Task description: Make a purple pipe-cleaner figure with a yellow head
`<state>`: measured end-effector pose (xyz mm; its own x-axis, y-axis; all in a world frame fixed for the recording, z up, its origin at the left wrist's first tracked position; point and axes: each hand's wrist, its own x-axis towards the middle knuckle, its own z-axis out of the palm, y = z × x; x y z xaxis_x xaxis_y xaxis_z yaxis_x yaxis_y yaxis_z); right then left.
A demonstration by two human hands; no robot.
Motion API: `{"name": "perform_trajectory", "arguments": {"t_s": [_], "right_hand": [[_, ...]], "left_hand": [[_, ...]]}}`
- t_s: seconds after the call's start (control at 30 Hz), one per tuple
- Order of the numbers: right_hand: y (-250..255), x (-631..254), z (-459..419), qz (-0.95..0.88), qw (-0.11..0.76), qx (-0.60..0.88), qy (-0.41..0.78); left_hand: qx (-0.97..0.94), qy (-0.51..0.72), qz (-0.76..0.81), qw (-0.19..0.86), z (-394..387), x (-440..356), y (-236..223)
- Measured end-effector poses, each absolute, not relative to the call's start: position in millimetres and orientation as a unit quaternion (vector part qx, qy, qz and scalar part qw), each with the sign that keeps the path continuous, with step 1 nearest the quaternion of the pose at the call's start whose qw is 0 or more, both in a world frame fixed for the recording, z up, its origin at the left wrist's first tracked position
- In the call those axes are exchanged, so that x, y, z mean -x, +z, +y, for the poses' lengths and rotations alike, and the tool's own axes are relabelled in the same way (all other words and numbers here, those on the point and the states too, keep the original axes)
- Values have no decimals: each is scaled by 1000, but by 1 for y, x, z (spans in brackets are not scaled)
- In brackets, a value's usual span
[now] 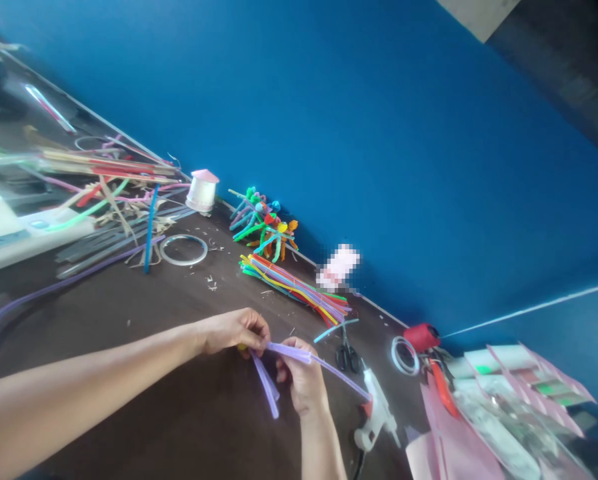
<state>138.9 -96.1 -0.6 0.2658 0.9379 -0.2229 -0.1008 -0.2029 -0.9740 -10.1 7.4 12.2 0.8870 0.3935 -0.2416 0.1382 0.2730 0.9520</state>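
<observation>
Dark table (179, 413) | lidded white cup (202, 191) | hands (233, 331) (303, 377) grip lilac straw (289, 351)

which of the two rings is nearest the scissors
The ring beside the red spool, just right of the scissors; the other ring lies far off, beyond the pipe cleaner bundle.

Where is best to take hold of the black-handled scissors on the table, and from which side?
Take the black finger loops of the scissors from the near side with your right hand. The loops lie flat on the table toward you, and the blades point away toward the blue wall, so your fingers stay clear of the tips.
</observation>
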Motion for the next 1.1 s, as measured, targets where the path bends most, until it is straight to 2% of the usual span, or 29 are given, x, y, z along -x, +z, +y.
{"name": "perform_trajectory", "arguments": {"t_s": [0.17,0.33,0.63,0.83,1.1], "right_hand": [[4,-141,-97,-354,510,594,513],[18,-145,-100,-388,484,611,491],[29,-143,-103,-625,407,614,258],[30,-134,-106,-688,395,603,85],[30,-133,-109,-679,417,604,11]], "left_hand": [[-712,47,184,676,2,10,13],[-806,81,177,560,-3,10,19],[-861,170,239,416,-11,9,13],[-798,178,321,478,-5,4,10],[-552,177,349,736,-7,2,19]]}}
